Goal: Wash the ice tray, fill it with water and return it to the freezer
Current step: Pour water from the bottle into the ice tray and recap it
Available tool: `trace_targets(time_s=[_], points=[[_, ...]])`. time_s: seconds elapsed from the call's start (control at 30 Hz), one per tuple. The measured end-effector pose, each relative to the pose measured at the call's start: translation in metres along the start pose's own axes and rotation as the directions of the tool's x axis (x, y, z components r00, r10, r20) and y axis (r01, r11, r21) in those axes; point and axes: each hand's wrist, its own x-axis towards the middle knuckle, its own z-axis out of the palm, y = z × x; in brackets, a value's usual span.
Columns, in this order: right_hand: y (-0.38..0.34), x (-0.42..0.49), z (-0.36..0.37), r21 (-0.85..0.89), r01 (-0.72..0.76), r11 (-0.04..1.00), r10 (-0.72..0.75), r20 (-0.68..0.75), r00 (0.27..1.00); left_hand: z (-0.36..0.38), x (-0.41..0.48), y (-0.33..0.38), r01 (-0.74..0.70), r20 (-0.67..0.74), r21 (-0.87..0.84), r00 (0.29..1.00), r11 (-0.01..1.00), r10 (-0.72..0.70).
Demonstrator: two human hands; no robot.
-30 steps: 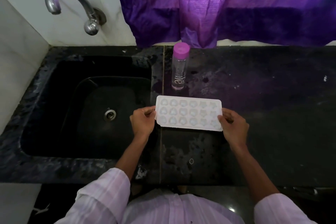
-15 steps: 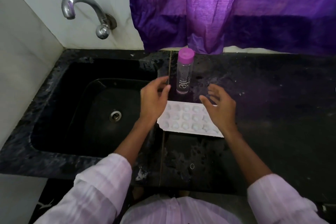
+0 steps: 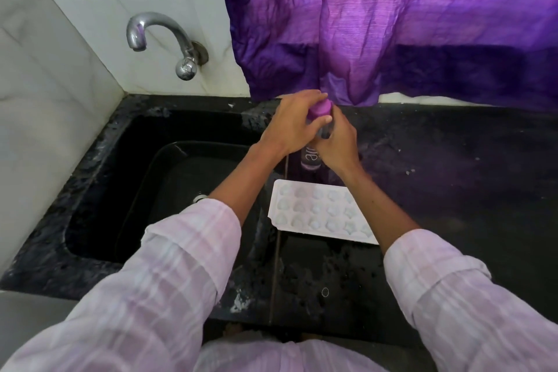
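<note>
- Both hands meet on a clear bottle (image 3: 311,158) that stands upright on the black counter (image 3: 453,190).
- The left hand (image 3: 294,125) comes in from the sink side, and its fingers curl over the purple cap (image 3: 322,109) at the top of the bottle.
- The right hand (image 3: 339,145) wraps round the bottle's body just under the cap, with its thumb lying across the front of the bottle.
- The two hands touch each other around the bottle, and only the cap and the lettered lower part of the bottle show between and below them.
- The ice tray (image 3: 317,208) lies flat on the counter nearer the person than the hands. It sits just this side of the bottle's base, with neither hand on it.
- The right forearm crosses above the tray's right end and hides that corner.
- I cannot tell whether the tray's small moulded cells hold water.
- The black sink (image 3: 169,178) lies to the left of the hands, and the left forearm reaches over its near right corner.
- A chrome tap (image 3: 169,39) juts from the white tiled wall, beyond the hands and to their left.
- A purple curtain (image 3: 392,24) hangs straight beyond the hands, with its hem just behind the cap.
</note>
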Motion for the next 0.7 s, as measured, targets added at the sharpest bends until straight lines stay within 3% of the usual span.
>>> trace_targets(time_s=[0.1,0.23,0.47,0.6,0.7], points=[[0.003,0.003,0.004,-0.029,-0.051,0.998,0.052,0.029,0.998,0.003,0.000,0.000,0.038,-0.061,-0.025,0.997,0.999,-0.040],[0.013,0.000,0.008,-0.051,-0.008,0.999,0.006,-0.028,1.000,0.007,0.003,0.006,0.136,-0.112,-0.058,0.984,0.989,-0.141],[0.017,-0.005,0.016,-0.059,0.006,0.998,-0.012,-0.111,0.994,0.018,0.005,0.012,0.248,-0.223,0.037,0.946,0.968,-0.234],[0.018,-0.002,0.013,-0.073,0.009,0.997,-0.016,-0.097,0.995,0.018,0.011,0.008,0.265,-0.134,-0.017,0.955,0.964,-0.265],[0.019,-0.002,0.012,-0.024,0.039,0.999,-0.041,-0.089,0.995,0.008,0.007,0.000,0.137,0.053,-0.214,0.990,0.967,-0.128]])
